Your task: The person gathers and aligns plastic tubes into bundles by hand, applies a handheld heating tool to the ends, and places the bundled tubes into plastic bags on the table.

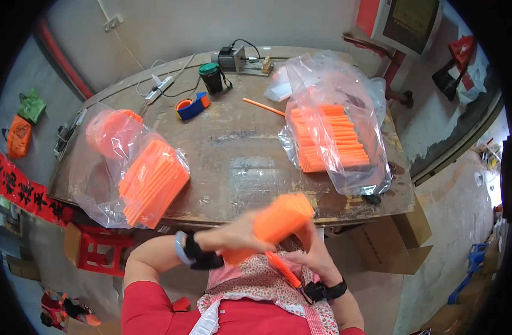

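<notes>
One red banner (21, 187) with black characters at left edge; brown carton (384, 245), lower right, shows faint print. Stick bundle (285, 216) at lower center: bright orange, packed tight, motion-blurred, overlapping the near edge of the table (250, 167). Left hand (239, 231) has fingers wrapped around it; right hand (317, 254) at its right end, finger state can't tell. Clear bags with more orange sticks crowd both sides: left bag (97, 204), right bag (351, 181). Upper center: single stick (261, 105), tape roll (192, 108), green-lidded cup (212, 81), motor (232, 59).
</notes>
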`<state>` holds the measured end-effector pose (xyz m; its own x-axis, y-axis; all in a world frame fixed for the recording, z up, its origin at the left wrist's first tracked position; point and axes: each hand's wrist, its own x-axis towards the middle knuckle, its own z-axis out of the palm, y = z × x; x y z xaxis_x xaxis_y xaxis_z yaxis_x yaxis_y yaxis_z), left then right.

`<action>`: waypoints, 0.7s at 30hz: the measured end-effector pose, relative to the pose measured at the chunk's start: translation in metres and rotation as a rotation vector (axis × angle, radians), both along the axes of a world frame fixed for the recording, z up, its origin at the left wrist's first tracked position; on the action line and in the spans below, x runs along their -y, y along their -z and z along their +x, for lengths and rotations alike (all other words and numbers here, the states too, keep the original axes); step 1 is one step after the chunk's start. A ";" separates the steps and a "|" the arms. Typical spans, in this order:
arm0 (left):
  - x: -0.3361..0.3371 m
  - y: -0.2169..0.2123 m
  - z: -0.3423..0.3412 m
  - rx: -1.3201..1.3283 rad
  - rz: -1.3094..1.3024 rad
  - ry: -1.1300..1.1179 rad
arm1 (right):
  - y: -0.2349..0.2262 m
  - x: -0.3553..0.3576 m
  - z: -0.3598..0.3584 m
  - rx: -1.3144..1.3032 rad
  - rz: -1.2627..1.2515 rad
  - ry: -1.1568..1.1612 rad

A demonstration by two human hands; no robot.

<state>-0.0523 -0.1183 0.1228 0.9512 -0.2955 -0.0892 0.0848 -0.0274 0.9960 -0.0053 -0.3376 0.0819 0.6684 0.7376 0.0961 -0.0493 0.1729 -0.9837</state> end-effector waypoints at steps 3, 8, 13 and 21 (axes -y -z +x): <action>0.038 -0.002 -0.009 -0.300 -0.090 0.107 | -0.027 -0.024 0.008 -0.665 0.497 0.068; 0.040 0.023 0.013 -0.467 -0.056 0.462 | 0.017 -0.010 0.016 -0.789 0.506 0.167; -0.061 0.030 0.174 0.170 0.772 0.204 | 0.051 0.024 0.007 -0.806 0.627 0.268; -0.129 0.089 0.376 0.532 1.517 -0.063 | 0.059 0.051 0.015 -0.818 0.607 0.511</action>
<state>0.3232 0.0105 0.0334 0.9749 -0.2077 0.0801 -0.2058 -0.9781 -0.0306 0.0095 -0.3881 0.0230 0.9036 0.3418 -0.2583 -0.4247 0.7936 -0.4357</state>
